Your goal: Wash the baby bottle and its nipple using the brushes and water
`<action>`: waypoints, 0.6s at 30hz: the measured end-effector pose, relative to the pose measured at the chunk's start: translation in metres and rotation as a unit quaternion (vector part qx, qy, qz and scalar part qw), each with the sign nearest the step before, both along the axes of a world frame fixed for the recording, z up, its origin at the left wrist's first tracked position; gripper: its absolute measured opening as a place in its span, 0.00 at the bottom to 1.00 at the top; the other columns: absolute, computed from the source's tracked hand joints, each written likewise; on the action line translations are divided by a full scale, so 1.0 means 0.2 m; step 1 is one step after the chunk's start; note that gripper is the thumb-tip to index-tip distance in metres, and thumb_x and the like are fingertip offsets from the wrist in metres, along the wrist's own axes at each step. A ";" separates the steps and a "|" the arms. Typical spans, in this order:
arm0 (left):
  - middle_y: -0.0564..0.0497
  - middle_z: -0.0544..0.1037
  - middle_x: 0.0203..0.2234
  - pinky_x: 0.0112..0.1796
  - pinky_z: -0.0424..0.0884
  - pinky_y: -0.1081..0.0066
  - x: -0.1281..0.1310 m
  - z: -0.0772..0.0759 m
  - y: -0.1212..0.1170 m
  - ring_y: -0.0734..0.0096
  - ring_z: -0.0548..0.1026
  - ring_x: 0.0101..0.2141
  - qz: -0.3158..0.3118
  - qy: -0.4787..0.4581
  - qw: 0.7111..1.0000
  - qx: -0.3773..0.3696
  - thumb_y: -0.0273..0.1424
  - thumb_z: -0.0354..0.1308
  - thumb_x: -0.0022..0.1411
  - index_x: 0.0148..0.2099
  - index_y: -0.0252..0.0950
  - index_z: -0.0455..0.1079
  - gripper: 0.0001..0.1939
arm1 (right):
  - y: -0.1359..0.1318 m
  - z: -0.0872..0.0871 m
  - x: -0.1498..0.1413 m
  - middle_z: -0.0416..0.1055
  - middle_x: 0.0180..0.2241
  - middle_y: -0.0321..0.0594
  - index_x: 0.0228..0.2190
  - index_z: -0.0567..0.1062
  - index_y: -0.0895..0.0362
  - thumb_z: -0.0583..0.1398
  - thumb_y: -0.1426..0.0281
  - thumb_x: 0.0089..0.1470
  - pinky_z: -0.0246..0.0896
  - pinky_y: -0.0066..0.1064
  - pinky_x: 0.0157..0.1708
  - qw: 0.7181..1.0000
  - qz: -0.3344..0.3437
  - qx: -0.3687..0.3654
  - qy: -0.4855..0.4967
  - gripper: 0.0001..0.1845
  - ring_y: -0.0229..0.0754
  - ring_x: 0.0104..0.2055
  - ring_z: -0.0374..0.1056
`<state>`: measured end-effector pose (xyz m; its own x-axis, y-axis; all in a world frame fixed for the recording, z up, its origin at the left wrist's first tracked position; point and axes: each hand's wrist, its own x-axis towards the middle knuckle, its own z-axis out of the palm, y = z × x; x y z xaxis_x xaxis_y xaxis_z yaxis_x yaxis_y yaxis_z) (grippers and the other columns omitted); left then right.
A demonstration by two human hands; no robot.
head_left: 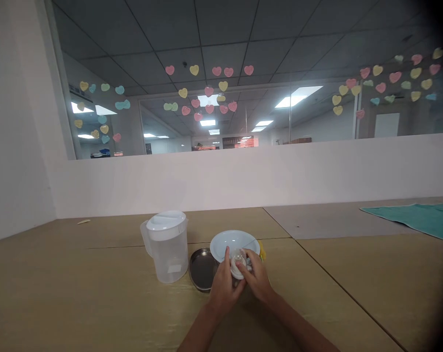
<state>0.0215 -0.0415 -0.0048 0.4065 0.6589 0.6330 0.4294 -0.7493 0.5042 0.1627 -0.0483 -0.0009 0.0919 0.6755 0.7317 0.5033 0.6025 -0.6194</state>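
Note:
Both hands are closed around a small round white piece with a clear domed top (238,266); it looks like a bottle's collar and cap, but I cannot tell for sure. My left hand (223,283) grips it from the left, thumb side up. From the right, my right hand (258,277) holds it with the fingers curled over its top and side. Just beyond the hands stands a white bowl (234,237), its near rim partly covered by them. A dark metal tray (202,270) lies left of my left hand.
A clear plastic pitcher with a white lid (170,252) stands left of the tray. Something yellow (262,250) shows at the bowl's right side. A teal cloth (419,218) lies at the far right. The table (97,303) meets a white wall below a window.

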 end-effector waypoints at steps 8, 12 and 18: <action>0.36 0.61 0.56 0.52 0.60 0.58 0.00 -0.01 0.01 0.58 0.61 0.55 -0.030 0.028 0.999 0.025 0.40 0.49 0.61 0.66 0.31 0.28 0.42 | -0.03 0.01 -0.01 0.69 0.36 0.40 0.37 0.69 0.55 0.52 0.59 0.57 0.59 0.34 0.40 0.999 -0.032 -0.001 0.000 0.14 0.42 0.38 0.64; 0.37 0.62 0.56 0.51 0.61 0.58 0.00 0.00 0.00 0.58 0.63 0.54 0.003 0.031 0.998 0.053 0.39 0.49 0.61 0.66 0.32 0.31 0.40 | -0.04 0.00 -0.01 0.68 0.42 0.43 0.46 0.65 0.54 0.51 0.60 0.57 0.57 0.38 0.45 0.995 -0.057 0.065 -0.053 0.17 0.44 0.45 0.63; 0.38 0.66 0.52 0.52 0.59 0.52 0.01 0.02 0.00 0.54 0.65 0.51 0.041 0.059 0.993 0.091 0.41 0.50 0.59 0.63 0.33 0.48 0.34 | -0.04 -0.06 -0.01 0.62 0.51 0.48 0.54 0.57 0.55 0.50 0.60 0.58 0.56 0.44 0.50 0.985 -0.064 0.146 -0.069 0.24 0.48 0.53 0.58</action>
<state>0.0226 -0.0407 -0.0014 0.4341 0.5725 0.6955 0.5407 -0.7831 0.3071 0.1611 -0.0565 -0.0122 0.0493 0.4244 0.9041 0.6540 0.6705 -0.3504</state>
